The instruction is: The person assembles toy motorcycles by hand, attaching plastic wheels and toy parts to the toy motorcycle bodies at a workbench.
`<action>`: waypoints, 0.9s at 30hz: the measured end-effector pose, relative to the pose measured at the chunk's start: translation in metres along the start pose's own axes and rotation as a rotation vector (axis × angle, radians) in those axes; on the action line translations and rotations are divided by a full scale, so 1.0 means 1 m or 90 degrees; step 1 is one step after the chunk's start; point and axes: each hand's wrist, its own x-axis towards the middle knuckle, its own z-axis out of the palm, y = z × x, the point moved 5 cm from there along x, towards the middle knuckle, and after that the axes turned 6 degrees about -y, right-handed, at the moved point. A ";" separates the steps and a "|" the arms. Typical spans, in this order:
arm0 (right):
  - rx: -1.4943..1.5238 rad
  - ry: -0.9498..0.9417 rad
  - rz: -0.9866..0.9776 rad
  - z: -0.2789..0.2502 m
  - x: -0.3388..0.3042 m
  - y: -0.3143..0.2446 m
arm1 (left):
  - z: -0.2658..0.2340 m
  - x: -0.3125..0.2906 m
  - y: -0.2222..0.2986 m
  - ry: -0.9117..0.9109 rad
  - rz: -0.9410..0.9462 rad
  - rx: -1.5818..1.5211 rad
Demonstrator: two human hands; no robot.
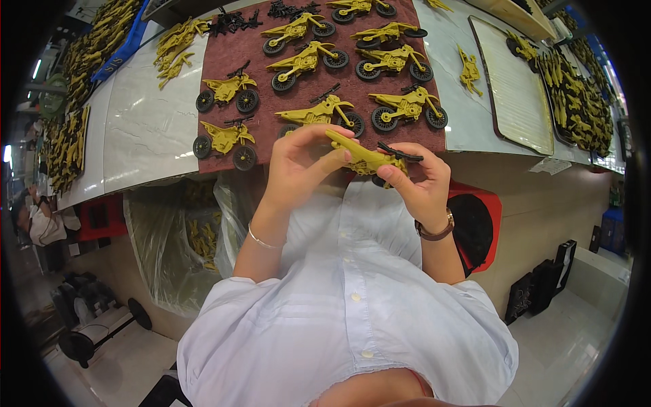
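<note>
A yellow toy motorcycle [364,158] is held up at the table's near edge, between my two hands. My left hand [293,168] pinches its pointed tail end between thumb and fingers. At the other end my right hand [426,184] grips the toy close to its black handlebar [399,152], thumb pressed on the near side. My fingers hide part of its underside, and a dark part shows below it. Just beyond, another yellow toy motorcycle [319,112] with black wheels lies on the dark red cloth [268,146].
Several more toy motorcycles stand in rows on the cloth. Black handlebar parts [234,22] are heaped at its far left, beside yellow bodies [178,47]. A pale tray [512,85] lies at right, next to piled yellow parts [576,102]. Below the table at left hangs a clear plastic bag [159,237].
</note>
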 end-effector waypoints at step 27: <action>-0.831 0.249 -0.119 -0.133 0.052 0.027 | -0.177 0.050 0.036 0.343 0.061 0.081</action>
